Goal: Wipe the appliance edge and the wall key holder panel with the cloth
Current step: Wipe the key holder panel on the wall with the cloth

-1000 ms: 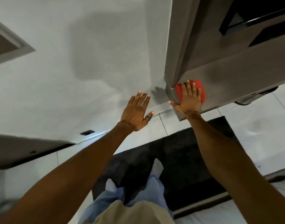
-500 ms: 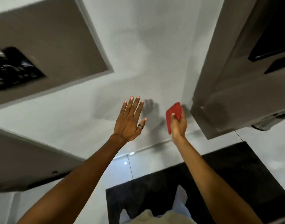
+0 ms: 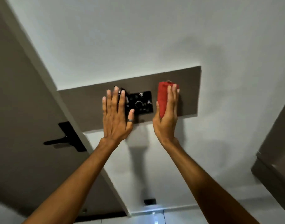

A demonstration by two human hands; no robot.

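Observation:
A brown key holder panel (image 3: pixel 188 88) hangs on the white wall, with a black recess of keys (image 3: pixel 141 102) in its middle. My right hand (image 3: pixel 166 115) holds a folded red cloth (image 3: pixel 162 97) flat against the panel, just right of the black recess. My left hand (image 3: pixel 116 113) is spread flat with fingers apart over the panel's left part, covering the recess's left edge; a ring is on its thumb. The grey appliance (image 3: pixel 277 159) shows only as a corner at the right edge.
A brown door (image 3: pixel 17 110) with a black lever handle (image 3: pixel 64 139) stands to the left of the panel. A small black wall fitting (image 3: pixel 149 201) sits low on the wall above the skirting. Pale floor tiles (image 3: pixel 154 219) show at the bottom.
My right hand took the red cloth off the appliance corner and carried it left and up onto the key holder panel. My left hand rose onto the panel too. The view swung left and upward.

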